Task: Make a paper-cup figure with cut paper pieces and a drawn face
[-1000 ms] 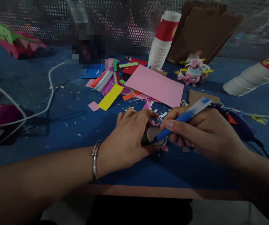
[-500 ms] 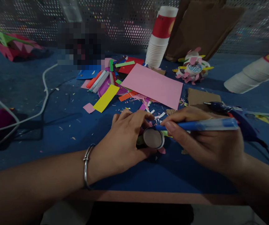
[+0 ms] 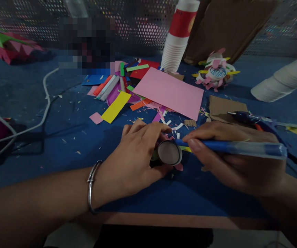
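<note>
My left hand (image 3: 135,155), with a silver bangle at the wrist, is closed around a small paper cup (image 3: 169,154). The cup's pale round end faces up towards me, with a dark line along its rim; most of its side is hidden by the fingers. In a writing grip, my right hand (image 3: 241,172) holds a blue felt-tip pen (image 3: 246,148). Its tip points left and meets the upper right part of the cup's rim. Beyond the hands lie pink paper (image 3: 170,91) and a yellow paper strip (image 3: 116,107).
A glue gun (image 3: 244,117) rests on cardboard (image 3: 226,107) at right. Behind stand a cup stack (image 3: 175,51) and a decorated cup craft (image 3: 217,72); another stack (image 3: 280,82) lies tilted at far right. Felt-tip pens (image 3: 108,86), paper scraps and a white cable (image 3: 46,98) occupy the blue table (image 3: 68,151).
The pen's back end has swung down and to the right with my right hand, its tip sliding slightly right along the rim. My left hand keeps its hold; the view has shifted slightly.
</note>
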